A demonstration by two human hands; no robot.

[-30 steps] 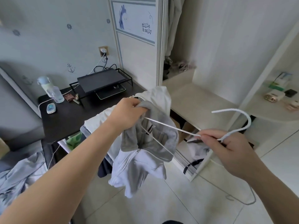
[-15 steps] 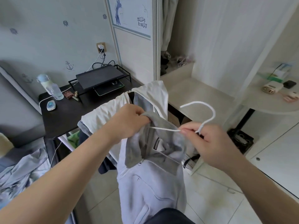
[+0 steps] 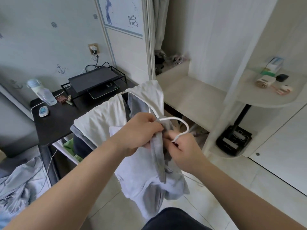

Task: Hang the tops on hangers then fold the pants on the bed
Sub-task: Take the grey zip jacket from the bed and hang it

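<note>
A pale lavender zip top (image 3: pixel 141 178) with a grey collar hangs in front of me. My left hand (image 3: pixel 141 131) grips the grey collar at the neck. My right hand (image 3: pixel 181 151) is closed on the neck of a white plastic hanger (image 3: pixel 181 123), whose hook curls up just above the collar; the hanger's arms are hidden inside the top. More clothes, a white garment (image 3: pixel 99 120) and grey ones, lie draped over a rack behind my hands. A crumpled grey-blue garment (image 3: pixel 18 181) lies on the bed at the lower left.
A black desk (image 3: pixel 54 123) on the left carries a monitor stand, a water bottle (image 3: pixel 43 93) and small items. The open wardrobe (image 3: pixel 191 95) with pale shelves stands ahead. A rounded shelf (image 3: pixel 269 97) at right holds small boxes. Tiled floor lies below.
My right hand has brought the hanger in from the right to the collar, so its arms are now inside the top. Both hands have come close together and the top hangs lower.
</note>
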